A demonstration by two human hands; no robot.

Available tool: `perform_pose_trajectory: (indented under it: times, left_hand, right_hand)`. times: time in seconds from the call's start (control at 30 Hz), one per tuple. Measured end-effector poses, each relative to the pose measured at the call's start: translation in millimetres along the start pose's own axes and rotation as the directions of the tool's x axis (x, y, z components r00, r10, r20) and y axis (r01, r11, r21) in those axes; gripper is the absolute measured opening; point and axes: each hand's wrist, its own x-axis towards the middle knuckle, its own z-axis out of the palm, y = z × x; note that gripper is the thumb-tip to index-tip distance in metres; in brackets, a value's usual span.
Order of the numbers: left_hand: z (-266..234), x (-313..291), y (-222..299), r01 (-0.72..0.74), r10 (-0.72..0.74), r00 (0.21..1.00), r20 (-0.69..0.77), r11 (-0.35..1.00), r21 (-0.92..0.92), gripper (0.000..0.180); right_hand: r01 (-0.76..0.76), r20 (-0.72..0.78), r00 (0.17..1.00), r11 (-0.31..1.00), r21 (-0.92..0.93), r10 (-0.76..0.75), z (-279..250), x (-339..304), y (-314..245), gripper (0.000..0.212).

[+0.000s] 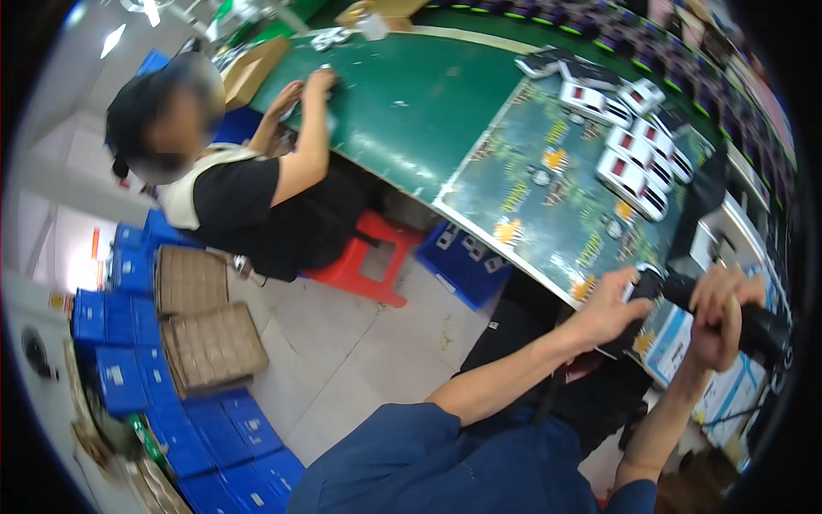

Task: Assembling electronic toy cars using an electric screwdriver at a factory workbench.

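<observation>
While both forearms reach in from the lower edge of the head view, the left hand [610,310] holds a small dark piece [648,287] with a pale upper edge, just beyond the near edge of the patterned desk [479,193]. Its fingers are bent around the piece, pinching it from the left, with the thumb side uppermost. To the right of that piece, and close to it, lies a dark cylindrical thing [765,332], its long axis running from upper left to lower right, so that its left end points toward the piece; whether the two touch cannot be told. The right hand [717,310] is the nearer to this cylinder and lies across its middle. Its fingers are curled in toward the thumb, but whether they clasp the cylinder or something smaller is hidden. White toy cars [632,171] stand grouped farther up the desk, well apart from both hands
</observation>
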Motion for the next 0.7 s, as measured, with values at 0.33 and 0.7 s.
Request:
perform_pose_trajectory:
  times: [0.33, 0.7]
  left_hand:
    - [-12, -7, 14, -0.045, 0.045, 0.999, -0.031, 0.999, -0.024, 0.016]
    - [-18, 7, -3, 0.112, -0.135, 0.991, 0.002, 0.815, -0.568, 0.028]
  right_hand:
    - [0.048, 0.049, 0.998, 0.998, 0.036, -0.05, 14, 4, 11, 0.018]
    - [0.1, -0.122, 0.989, 0.978, 0.184, -0.078, -4, 6, -47, 0.019]
